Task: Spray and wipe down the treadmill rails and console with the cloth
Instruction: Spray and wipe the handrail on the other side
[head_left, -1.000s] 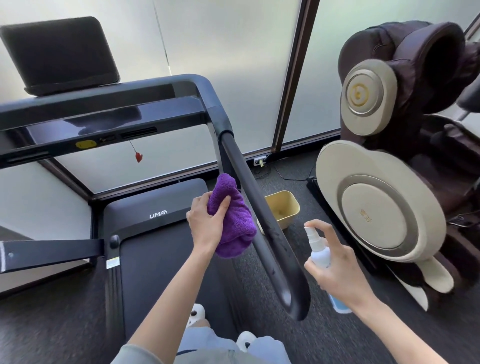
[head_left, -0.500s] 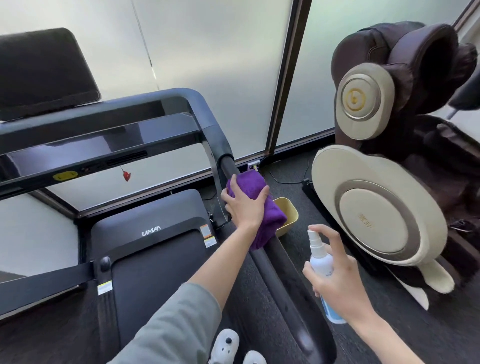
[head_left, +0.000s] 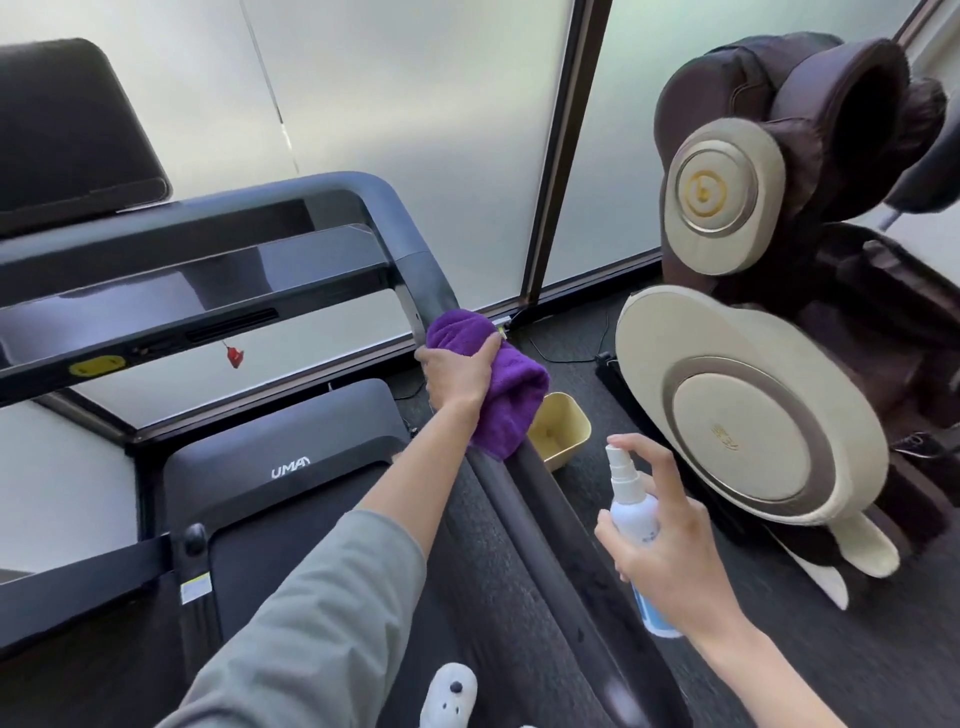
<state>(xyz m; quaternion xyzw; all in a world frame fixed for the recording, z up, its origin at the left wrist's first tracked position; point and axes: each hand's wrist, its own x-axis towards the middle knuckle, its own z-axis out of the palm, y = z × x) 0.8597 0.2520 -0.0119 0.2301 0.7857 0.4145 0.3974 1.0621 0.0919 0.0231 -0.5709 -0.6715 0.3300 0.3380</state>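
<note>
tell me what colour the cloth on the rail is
Purple cloth, clearest in the head view.

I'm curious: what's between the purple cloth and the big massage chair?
In the head view, a small yellow bin sits on the dark floor between them.

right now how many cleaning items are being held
2: a purple cloth gripped by the left hand on the right rail; a spray bottle in the right hand.

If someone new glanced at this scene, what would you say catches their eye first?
Probably the bright purple cloth, gripped by the left hand and wrapped over the dark right treadmill rail at centre. Next, the white spray bottle held in the right hand at lower right, and the large brown-and-cream massage chair along the right side.
</note>
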